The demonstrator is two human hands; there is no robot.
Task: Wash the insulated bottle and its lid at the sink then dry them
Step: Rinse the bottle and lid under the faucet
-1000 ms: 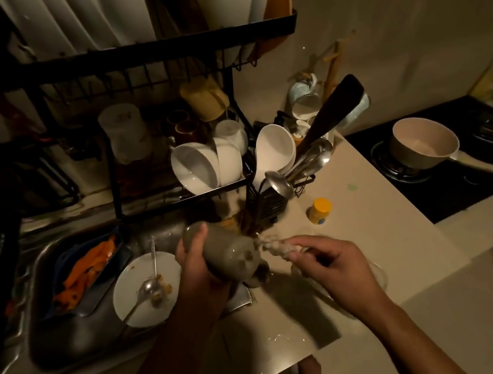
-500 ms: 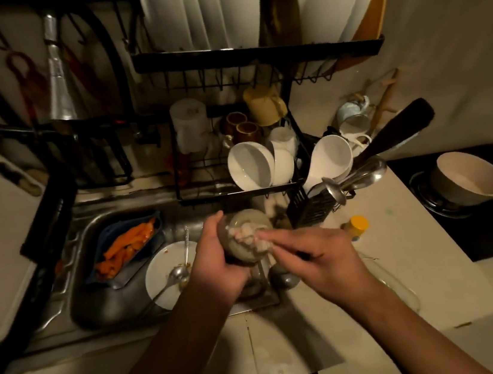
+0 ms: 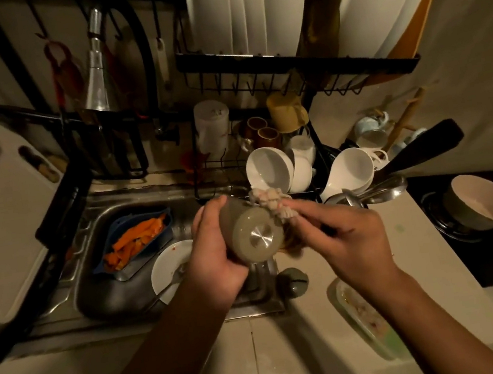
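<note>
The grey-green insulated bottle [image 3: 253, 236] is held over the sink's right edge, its round base with a steel disc turned toward me. My left hand [image 3: 212, 247] grips its body from the left. My right hand [image 3: 339, 234] holds a pale knobbly scrubber [image 3: 269, 204] against the bottle's upper right side. The grey-green lid [image 3: 293, 281] lies on the counter just below the bottle, beside the sink rim.
The steel sink [image 3: 121, 291] holds a blue tray of orange peels [image 3: 138, 240] and a white plate with a spoon [image 3: 168, 271]. A black dish rack [image 3: 267, 165] with bowls stands behind. A utensil holder [image 3: 374, 192], pan [image 3: 485, 202] on the hob and a plastic container [image 3: 370, 324] sit right.
The bottle has turned so its base faces me. The scrubber moved from the bottle's end to its upper right side. The view shifted left toward the sink.
</note>
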